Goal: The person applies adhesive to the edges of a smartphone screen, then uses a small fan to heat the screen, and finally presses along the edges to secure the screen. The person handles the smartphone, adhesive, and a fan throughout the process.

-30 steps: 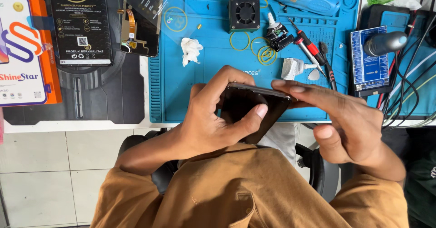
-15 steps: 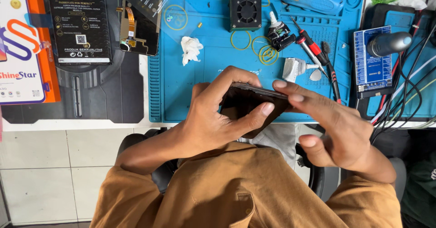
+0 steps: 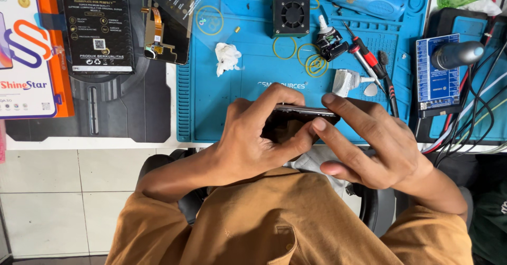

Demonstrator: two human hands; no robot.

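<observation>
While both hands were closed around the dark phone [image 3: 296,118], it was held edge-up just above the near border of the blue work mat [image 3: 211,112], so little of it showed beyond a thin metallic rim. The left hand [image 3: 253,141] wrapped it from below, fingers curled over the top edge and thumb pressed against the near face. The right hand [image 3: 369,143] pinched the far-right end between its forefinger and thumb, the remaining fingers half curled and holding nothing.

The grip looked narrow, and a slip at the right-hand pinch could let the phone tip out and drop onto the person's lap or the tiled floor, since it sat past the mat's edge rather than over it. Pressing hard with the left thumb might also flex or crack a loose panel.

Beyond the left hand's knuckles lay a crumpled white tissue [image 3: 227,57], yellow rubber bands [image 3: 311,59] and a small black fan [image 3: 291,15]; beyond the right hand lay a red-handled tool [image 3: 369,62]. Whether the phone's screen or back faced the person could not be told, and the palms hid most of its body.
</observation>
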